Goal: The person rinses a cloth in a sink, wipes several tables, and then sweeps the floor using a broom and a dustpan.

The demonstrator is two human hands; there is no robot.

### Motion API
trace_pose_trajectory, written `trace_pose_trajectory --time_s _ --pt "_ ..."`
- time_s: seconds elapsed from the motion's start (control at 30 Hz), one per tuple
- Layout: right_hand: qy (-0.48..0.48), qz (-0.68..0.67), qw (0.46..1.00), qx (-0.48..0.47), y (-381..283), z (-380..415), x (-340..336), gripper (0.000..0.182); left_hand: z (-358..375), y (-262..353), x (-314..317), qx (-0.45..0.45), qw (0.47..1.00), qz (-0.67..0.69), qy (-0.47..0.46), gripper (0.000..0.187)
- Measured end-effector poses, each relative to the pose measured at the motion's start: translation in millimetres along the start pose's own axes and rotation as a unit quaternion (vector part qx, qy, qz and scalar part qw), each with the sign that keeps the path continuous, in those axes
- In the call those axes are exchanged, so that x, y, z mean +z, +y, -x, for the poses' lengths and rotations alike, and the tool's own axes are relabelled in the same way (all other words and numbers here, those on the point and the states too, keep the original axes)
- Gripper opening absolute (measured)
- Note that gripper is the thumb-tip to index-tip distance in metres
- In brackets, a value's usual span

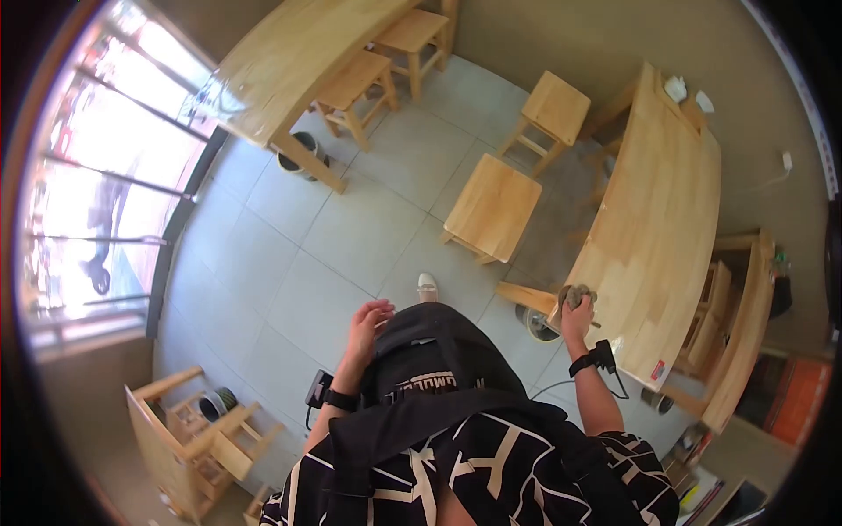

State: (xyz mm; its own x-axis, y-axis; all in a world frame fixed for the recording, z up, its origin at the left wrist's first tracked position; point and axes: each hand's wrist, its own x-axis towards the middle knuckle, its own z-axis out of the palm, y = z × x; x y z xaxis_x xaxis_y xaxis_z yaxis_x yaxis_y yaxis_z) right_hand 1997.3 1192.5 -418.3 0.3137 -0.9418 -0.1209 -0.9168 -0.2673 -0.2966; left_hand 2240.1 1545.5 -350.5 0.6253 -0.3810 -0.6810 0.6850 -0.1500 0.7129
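Note:
My right hand (576, 317) is closed around a bunched greyish-brown cloth (575, 294), which rests at the near left corner of the long wooden table (658, 210). My left hand (368, 326) hangs in the air beside the black apron (438, 351), with its fingers apart and nothing in them. Each wrist wears a black strap with a small device on it. A cable runs from the right one.
Wooden stools (494, 208) stand left of the table, another (558, 108) behind. A second table (289, 61) with stools is at the upper left. Bins (535, 323) sit on the tiled floor. Wooden furniture (189, 438) is at the lower left, beside a bright window (114, 202).

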Motion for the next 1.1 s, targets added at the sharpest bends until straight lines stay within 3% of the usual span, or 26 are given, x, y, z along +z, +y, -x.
trace_pose_trajectory --time_s 0.07,0.13,0.2,0.27,0.5,0.67,0.73,1.1 --pt "-0.008 -0.003 1.0 -0.017 -12 -7 1 0.045 -21 14 7 -0.016 0.998 -0.021 -0.048 0.021" --pt "-0.018 0.01 1.0 0.005 -29 -21 2 0.046 -45 37 17 0.024 0.986 -0.132 -0.103 0.021" --pt "-0.027 0.027 0.999 0.016 -46 -37 -3 0.047 -70 54 16 0.015 0.985 -0.137 -0.103 0.021" --pt "-0.029 0.058 0.993 0.099 -63 -48 -7 0.05 -89 75 17 0.007 0.984 -0.145 -0.102 0.021" --pt "-0.04 0.088 0.976 0.196 -65 -61 1 0.058 -162 144 16 -0.011 0.968 -0.173 -0.182 0.021" --pt "-0.025 0.092 0.976 0.196 -73 -72 3 0.061 -217 189 5 -0.003 0.957 -0.235 -0.171 0.022" --pt "0.007 0.105 0.971 0.214 -73 -73 10 0.052 -228 202 5 -0.018 0.956 -0.242 -0.166 0.023" --pt "0.02 0.132 0.971 0.197 -65 -75 8 0.048 -256 229 49 0.0 0.922 -0.275 -0.271 0.023"
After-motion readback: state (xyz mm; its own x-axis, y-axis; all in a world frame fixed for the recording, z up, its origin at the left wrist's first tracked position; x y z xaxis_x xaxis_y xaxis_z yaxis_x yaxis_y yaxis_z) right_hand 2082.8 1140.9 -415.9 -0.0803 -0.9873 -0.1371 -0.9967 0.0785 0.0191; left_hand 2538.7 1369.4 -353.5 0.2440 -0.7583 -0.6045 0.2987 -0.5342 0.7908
